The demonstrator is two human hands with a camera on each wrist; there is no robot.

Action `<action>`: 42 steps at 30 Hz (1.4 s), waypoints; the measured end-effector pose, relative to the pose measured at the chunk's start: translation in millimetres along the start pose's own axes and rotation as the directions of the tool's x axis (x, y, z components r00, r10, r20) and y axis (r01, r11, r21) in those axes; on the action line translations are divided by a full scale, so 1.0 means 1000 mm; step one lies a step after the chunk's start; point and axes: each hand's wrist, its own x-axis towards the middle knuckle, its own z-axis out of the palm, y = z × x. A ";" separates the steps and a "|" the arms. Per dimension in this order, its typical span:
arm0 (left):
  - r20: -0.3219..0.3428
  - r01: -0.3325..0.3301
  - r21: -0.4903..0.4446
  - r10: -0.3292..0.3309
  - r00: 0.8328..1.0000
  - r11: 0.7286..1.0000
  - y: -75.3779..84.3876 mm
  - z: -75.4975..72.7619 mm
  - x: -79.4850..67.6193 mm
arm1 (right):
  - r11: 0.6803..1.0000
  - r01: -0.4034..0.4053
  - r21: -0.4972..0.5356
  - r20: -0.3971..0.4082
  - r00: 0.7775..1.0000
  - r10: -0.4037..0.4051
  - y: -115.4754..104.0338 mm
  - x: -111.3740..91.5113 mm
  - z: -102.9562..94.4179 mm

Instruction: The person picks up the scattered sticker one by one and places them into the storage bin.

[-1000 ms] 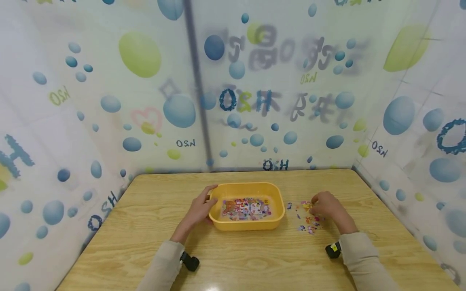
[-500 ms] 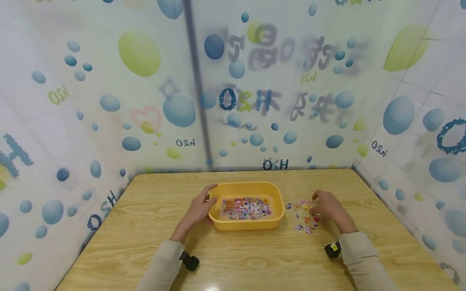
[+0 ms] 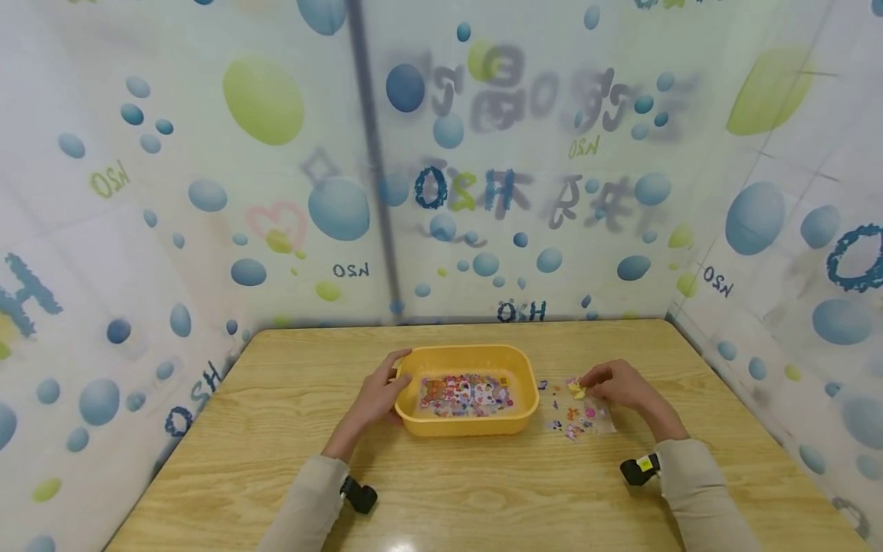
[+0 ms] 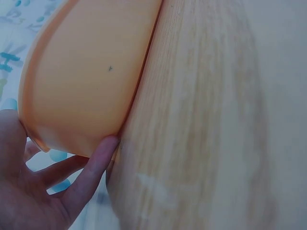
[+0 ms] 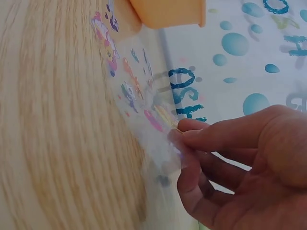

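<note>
In the head view my left hand (image 3: 375,395) grips the left end of a yellow plastic basin (image 3: 469,426), thumb over the rim and the other fingers outside. Several colourful cartoon stickers (image 3: 465,392) lie inside the basin. To its right a clear sticker sheet (image 3: 572,414) with small cartoon figures lies on the table. My right hand (image 3: 621,383) pinches the sheet's right part between thumb and finger, beside a yellow figure. The right wrist view shows the sheet (image 5: 139,103) bent up toward those fingertips; the pinched spot is partly hidden.
A wood-grain table (image 3: 441,491) carries everything. Behind and at both sides hangs a white curtain (image 3: 441,153) printed with blue and green bubbles. The sticker sheet's left edge lies close to the basin's right wall.
The clear sheet has slid a little left toward the basin. My right hand's fingertips have moved slightly left and closed together on it. My left hand and the basin stay almost still.
</note>
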 end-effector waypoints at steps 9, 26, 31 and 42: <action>0.004 -0.003 0.001 0.003 1.000 1.000 -0.001 0.000 0.001 | 0.995 -0.063 0.075 -0.025 0.998 0.065 0.001 -0.001 -0.002; -0.008 0.000 0.013 0.001 1.000 1.000 0.000 0.000 0.001 | 0.994 -0.037 0.100 -0.124 0.991 0.050 -0.003 -0.003 -0.009; -0.006 -0.006 0.021 0.006 1.000 1.000 0.000 0.000 0.000 | 0.993 -0.032 0.111 -0.142 0.989 0.048 -0.007 -0.005 -0.009; -0.003 -0.003 0.013 0.003 1.000 1.000 0.001 0.000 -0.001 | 0.995 -0.003 0.098 -0.175 0.984 0.020 -0.016 -0.008 -0.017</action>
